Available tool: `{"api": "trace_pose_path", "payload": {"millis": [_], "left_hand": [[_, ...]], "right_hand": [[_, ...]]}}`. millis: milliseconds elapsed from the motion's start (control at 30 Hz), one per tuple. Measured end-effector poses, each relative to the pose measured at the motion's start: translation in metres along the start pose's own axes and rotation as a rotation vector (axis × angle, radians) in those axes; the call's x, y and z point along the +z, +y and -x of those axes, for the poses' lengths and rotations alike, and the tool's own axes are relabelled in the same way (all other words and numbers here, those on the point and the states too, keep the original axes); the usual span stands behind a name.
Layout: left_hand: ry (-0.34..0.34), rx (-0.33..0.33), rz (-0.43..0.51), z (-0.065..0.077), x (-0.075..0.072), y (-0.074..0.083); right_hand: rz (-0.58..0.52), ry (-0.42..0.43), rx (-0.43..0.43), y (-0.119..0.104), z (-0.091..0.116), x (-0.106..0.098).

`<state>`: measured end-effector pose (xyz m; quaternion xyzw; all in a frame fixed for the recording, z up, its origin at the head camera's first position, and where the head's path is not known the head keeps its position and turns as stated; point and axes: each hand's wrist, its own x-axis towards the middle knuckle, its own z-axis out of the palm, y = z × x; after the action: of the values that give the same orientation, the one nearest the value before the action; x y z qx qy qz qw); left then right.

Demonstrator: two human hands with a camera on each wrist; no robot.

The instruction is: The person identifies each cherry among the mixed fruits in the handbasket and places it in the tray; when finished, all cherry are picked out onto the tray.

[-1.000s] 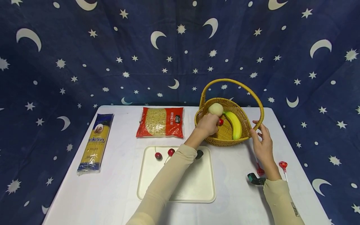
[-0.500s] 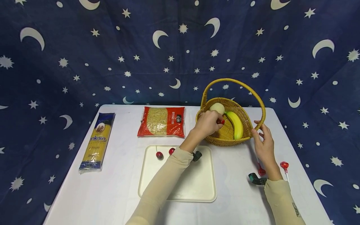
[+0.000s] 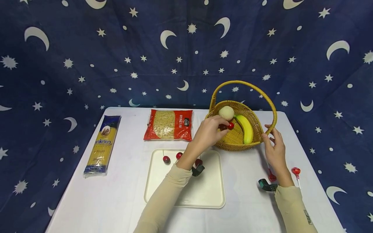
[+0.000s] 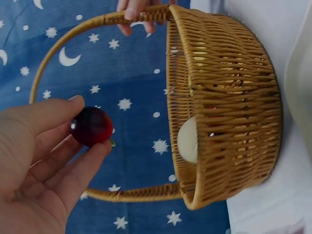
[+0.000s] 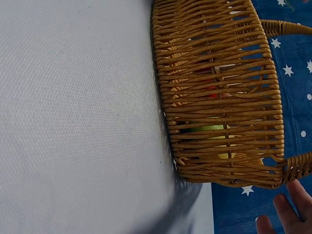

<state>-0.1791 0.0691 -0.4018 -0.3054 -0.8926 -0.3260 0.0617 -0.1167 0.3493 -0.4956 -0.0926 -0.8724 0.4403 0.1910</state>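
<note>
My left hand (image 3: 207, 132) is above the near left side of the wicker basket (image 3: 233, 147). It pinches a dark red cherry (image 4: 91, 126) between thumb and fingertips. Inside the basket lie a banana (image 3: 247, 130), a pale round fruit (image 3: 226, 113) and a small red fruit (image 3: 231, 125). In the left wrist view, the pinched cherry is apart from the woven wall. At the basket's right side, my right hand (image 3: 275, 149) holds the base of the arched handle (image 3: 273, 111) between thumb and fingers. Only some of its fingertips (image 5: 287, 209) show in the right wrist view.
A cream tray (image 3: 201, 194) carries cherries (image 3: 166, 159), one partly behind my left wrist. Behind it lies a red pasta bag (image 3: 169, 125); far left, a spaghetti pack (image 3: 103, 145). Lollipops (image 3: 295, 170) lie by my right forearm. A starry curtain (image 3: 186, 64) hangs behind the table.
My left hand has drawn back a little to the left, still pinching the cherry, which now shows more clearly. Another cherry on the tray has come into sight. My right hand stays at the handle.
</note>
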Motion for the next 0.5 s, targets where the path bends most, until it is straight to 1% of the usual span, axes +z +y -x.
{"api": "trace_pose_path", "payload": {"millis": [167, 367, 500], "left_hand": [[0.031, -0.001, 0.009, 0.020, -0.013, 0.001], [0.116, 0.021, 0.027, 0.045, -0.028, 0.001], [0.151, 0.005, 0.030, 0.063, -0.039, 0.002]], "right_hand": [[-0.007, -0.006, 0.011, 0.002, 0.000, 0.001], [-0.005, -0.009, 0.021, -0.001, 0.000, 0.000], [-0.004, -0.011, 0.037, -0.002, 0.000, 0.001]]}}
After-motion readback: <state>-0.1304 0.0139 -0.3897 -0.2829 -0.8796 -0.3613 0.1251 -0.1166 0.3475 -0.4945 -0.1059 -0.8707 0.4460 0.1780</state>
